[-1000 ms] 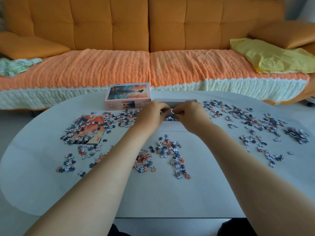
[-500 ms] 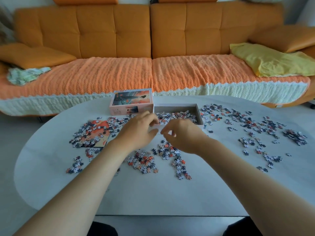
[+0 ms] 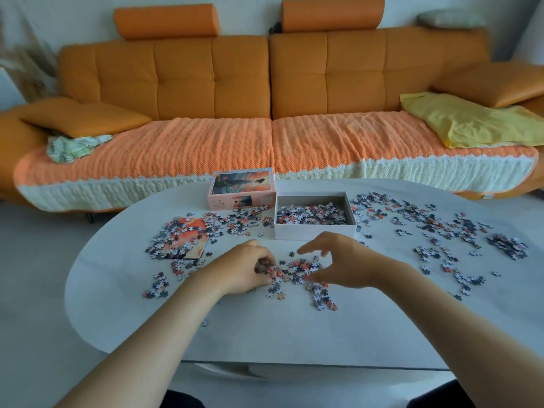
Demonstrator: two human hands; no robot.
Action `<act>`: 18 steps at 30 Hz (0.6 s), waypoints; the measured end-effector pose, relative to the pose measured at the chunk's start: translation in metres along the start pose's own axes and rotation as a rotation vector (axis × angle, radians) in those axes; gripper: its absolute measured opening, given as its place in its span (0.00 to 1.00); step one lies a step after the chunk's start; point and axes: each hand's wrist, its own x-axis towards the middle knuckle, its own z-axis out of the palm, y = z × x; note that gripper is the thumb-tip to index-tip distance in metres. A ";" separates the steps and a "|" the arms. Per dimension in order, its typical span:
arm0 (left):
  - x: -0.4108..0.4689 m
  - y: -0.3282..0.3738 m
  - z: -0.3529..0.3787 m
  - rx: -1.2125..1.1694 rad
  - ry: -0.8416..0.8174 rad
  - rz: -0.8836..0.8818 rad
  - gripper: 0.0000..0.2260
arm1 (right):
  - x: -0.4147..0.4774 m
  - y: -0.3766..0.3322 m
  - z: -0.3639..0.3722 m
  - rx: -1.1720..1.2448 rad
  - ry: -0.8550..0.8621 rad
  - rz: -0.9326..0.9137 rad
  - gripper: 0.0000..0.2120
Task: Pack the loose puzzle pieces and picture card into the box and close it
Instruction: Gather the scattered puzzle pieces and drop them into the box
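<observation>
The open white box (image 3: pixel 314 231) stands at the table's far middle, partly filled with puzzle pieces. Its lid (image 3: pixel 242 191), printed with a picture, lies just left of it. The orange picture card (image 3: pixel 188 240) lies at the left, partly covered by pieces. Loose pieces are scattered across the table; one pile (image 3: pixel 297 270) lies between my hands. My left hand (image 3: pixel 247 272) curls its fingers on the pile's left side. My right hand (image 3: pixel 344 265) is cupped over the pile's right side, fingers spread; whether either hand grips pieces is unclear.
More pieces spread over the right half of the white oval table (image 3: pixel 294 328), with a dense heap (image 3: pixel 507 245) at far right. An orange sofa (image 3: pixel 265 113) with a yellow cloth (image 3: pixel 471 122) stands behind the table.
Both hands drew back from above the box toward me and came down onto the pile of pieces in front of the box. The view tilted up.
</observation>
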 end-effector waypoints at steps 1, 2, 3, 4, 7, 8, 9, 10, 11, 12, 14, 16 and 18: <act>0.002 0.003 0.001 -0.003 0.003 0.009 0.19 | -0.004 0.003 -0.004 -0.050 -0.043 0.049 0.32; 0.002 0.005 0.001 -0.008 -0.009 0.006 0.21 | -0.008 0.005 -0.006 -0.121 -0.101 0.104 0.38; 0.003 0.008 0.001 -0.007 -0.030 -0.009 0.25 | -0.011 0.006 -0.006 -0.189 -0.155 0.154 0.43; 0.004 0.009 0.001 0.007 -0.054 -0.031 0.31 | -0.013 0.006 -0.004 -0.229 -0.187 0.189 0.46; 0.005 0.014 0.006 0.091 -0.097 -0.055 0.38 | -0.010 0.002 0.008 -0.211 -0.135 0.201 0.43; 0.005 0.017 0.008 0.080 -0.082 -0.040 0.34 | -0.007 0.000 0.011 -0.180 -0.099 0.192 0.40; 0.006 0.020 0.011 0.052 -0.058 -0.024 0.31 | -0.003 -0.001 0.014 -0.146 -0.064 0.191 0.37; 0.007 0.023 0.012 0.024 -0.033 -0.006 0.28 | -0.001 -0.004 0.016 -0.119 -0.036 0.189 0.35; 0.008 0.025 0.013 0.007 -0.014 0.009 0.26 | 0.001 -0.006 0.017 -0.107 -0.018 0.187 0.33; 0.009 0.026 0.013 -0.002 -0.004 0.021 0.25 | 0.003 -0.006 0.018 -0.110 -0.007 0.185 0.32; 0.011 0.026 0.011 -0.022 -0.004 0.028 0.24 | 0.003 -0.007 0.017 -0.127 0.001 0.186 0.31; 0.011 0.022 0.007 -0.011 -0.034 0.002 0.30 | 0.000 -0.009 0.014 -0.146 -0.003 0.193 0.34; 0.010 0.016 0.005 0.084 -0.061 -0.020 0.35 | -0.002 -0.011 0.014 -0.167 -0.029 0.210 0.39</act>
